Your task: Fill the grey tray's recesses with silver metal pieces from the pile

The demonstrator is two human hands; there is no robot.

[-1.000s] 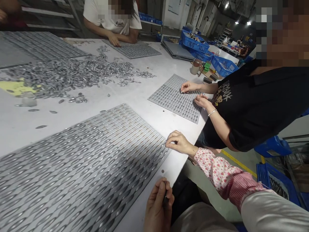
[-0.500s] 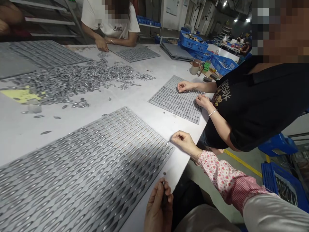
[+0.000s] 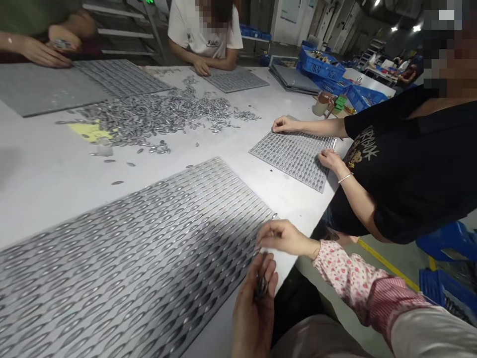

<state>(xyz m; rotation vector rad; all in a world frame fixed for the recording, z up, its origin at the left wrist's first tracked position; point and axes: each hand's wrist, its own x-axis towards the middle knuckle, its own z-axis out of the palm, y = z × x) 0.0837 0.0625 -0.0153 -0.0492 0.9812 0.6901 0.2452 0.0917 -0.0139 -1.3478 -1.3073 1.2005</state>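
A large grey board [image 3: 130,258] lies in front of me, covered in rows of slim, pointed-oval metal pieces. Just off its near right edge, my left hand [image 3: 248,308] is cupped around several dark oval metal pieces [image 3: 262,286]. My right hand [image 3: 285,237] is right above the left fingertips, over the board's right edge. Its thumb and fingers are pinched together; whatever is between them is too small to make out. A loose heap of the same metal ovals [image 3: 160,117] is spread on the white table [image 3: 179,154].
At my right a co-worker in a black shirt [image 3: 410,169] has both hands on a smaller board [image 3: 294,154]. Across the table are a person in a white shirt [image 3: 204,30] and another person's hands [image 3: 44,52]. Blue crates [image 3: 322,64] stand at the back right.
My right hand has come down and left, from beside the board's corner to the left fingertips. The left hand's fingers have loosened, showing more metal pieces. The view has shifted left.
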